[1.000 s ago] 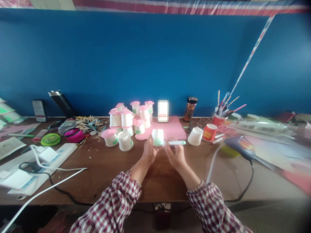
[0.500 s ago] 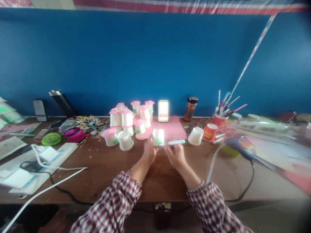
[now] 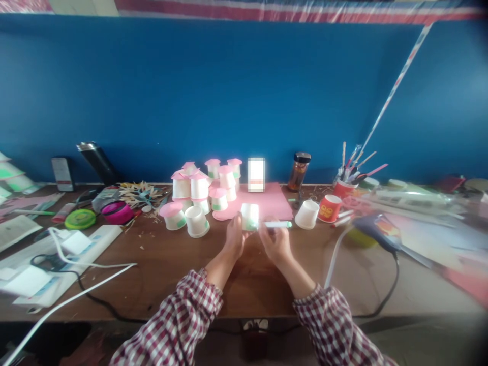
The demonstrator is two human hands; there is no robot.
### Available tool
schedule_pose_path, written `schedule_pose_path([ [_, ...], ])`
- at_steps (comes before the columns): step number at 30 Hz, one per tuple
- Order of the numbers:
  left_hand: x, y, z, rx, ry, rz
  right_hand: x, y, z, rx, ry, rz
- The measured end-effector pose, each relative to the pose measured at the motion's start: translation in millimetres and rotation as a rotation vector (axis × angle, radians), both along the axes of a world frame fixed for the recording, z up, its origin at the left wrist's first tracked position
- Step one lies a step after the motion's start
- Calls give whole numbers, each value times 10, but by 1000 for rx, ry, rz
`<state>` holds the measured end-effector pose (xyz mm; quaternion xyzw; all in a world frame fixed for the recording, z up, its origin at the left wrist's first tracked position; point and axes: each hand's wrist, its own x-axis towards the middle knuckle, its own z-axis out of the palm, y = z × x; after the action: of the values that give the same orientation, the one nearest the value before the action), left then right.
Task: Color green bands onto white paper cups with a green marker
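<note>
A white paper cup [image 3: 250, 215] with a green patch on its side is held upside down in my left hand [image 3: 235, 236], fingers round its lower left side. My right hand [image 3: 275, 242] is closed on a marker pen [image 3: 278, 223] with a pale barrel and a green end. The pen lies almost level, its tip end pointing at the green patch; whether it touches is too blurred to tell. Behind the cup lies pink paper [image 3: 272, 201]. Left of my hands, an upturned white cup [image 3: 197, 221] with a green mark stands beside several cups with pink paper tops [image 3: 199, 185].
To the right stand another white cup [image 3: 307, 214] and a red cup [image 3: 330, 208]. A glue gun [image 3: 377, 231] with its cord lies beyond them. At the left are a power strip [image 3: 89, 254] with cables and a green tape roll [image 3: 80, 218]. A bottle [image 3: 299, 172] stands behind.
The cup in my left hand has shifted very slightly right and down. The marker has moved a touch to the right. Both hands keep their hold.
</note>
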<state>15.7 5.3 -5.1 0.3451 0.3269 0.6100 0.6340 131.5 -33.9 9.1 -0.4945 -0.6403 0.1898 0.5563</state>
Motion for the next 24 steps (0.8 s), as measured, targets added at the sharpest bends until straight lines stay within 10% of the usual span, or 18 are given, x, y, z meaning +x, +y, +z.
schedule_pose_path([
  [24,-15,21,-58,-22,-29,32,4,-2,6,12,-16,-7],
])
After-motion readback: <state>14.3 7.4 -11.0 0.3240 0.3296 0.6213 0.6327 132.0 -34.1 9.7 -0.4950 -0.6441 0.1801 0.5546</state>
